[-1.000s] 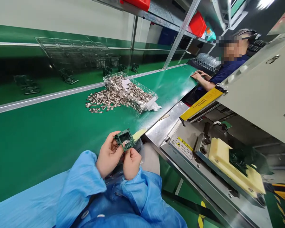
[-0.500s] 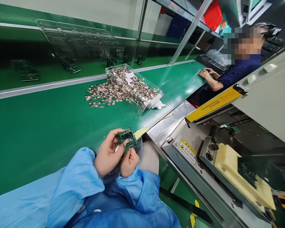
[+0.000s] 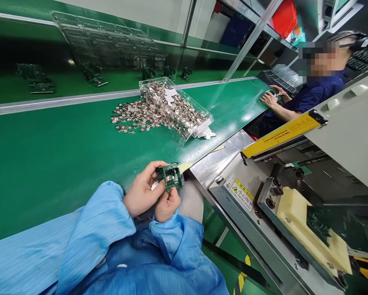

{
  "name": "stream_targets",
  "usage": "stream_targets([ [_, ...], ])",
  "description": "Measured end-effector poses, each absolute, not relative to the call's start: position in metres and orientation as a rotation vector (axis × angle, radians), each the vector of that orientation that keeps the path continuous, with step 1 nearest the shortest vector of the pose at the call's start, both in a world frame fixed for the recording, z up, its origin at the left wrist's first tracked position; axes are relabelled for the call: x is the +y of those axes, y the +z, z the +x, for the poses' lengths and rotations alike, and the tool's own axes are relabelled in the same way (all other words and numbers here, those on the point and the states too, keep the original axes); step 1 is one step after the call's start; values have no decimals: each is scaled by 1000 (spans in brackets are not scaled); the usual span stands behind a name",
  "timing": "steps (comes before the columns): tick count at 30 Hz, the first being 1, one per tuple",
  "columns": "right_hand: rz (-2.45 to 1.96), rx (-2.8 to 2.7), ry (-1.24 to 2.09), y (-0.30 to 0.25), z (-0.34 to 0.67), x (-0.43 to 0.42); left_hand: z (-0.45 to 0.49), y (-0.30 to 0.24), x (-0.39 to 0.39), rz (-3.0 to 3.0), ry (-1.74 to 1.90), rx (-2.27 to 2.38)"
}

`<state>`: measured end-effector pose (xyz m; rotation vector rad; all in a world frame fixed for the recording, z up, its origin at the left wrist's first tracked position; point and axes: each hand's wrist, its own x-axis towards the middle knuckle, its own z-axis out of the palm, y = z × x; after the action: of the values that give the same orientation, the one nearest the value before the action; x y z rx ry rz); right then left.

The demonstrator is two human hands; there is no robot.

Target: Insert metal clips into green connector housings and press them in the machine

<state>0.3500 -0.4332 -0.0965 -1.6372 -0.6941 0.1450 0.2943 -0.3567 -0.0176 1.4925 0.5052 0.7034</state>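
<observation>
The small dark green square plastic frame [image 3: 170, 177] has turned slightly and shifted nearer the pale yellow strip [image 3: 184, 166] since a moment ago, and it is held over the near edge of the green surface [image 3: 48, 155]. The left hand [image 3: 142, 191] and the right hand [image 3: 167, 204] each keep a grip pinched on it. Counted: one frame, two hands, one clear plastic box [image 3: 202, 126] heaped with silvery metal clips, one loose pile [image 3: 130, 119] of them beside it, one cream block [image 3: 297, 221] on the steel machine [image 3: 226, 164], and one co-worker's pair of hands [image 3: 271, 96] farther along
</observation>
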Motion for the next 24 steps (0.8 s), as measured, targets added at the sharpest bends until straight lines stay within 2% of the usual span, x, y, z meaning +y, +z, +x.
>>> stream_targets([
  [16, -1674, -675, 130, -100, 350, -435, 299, -11, -354, 1553, 638, 462],
  [24, -1765, -861, 174, -113, 364, -438, 299, -14, -356, 1611, 708, 541],
])
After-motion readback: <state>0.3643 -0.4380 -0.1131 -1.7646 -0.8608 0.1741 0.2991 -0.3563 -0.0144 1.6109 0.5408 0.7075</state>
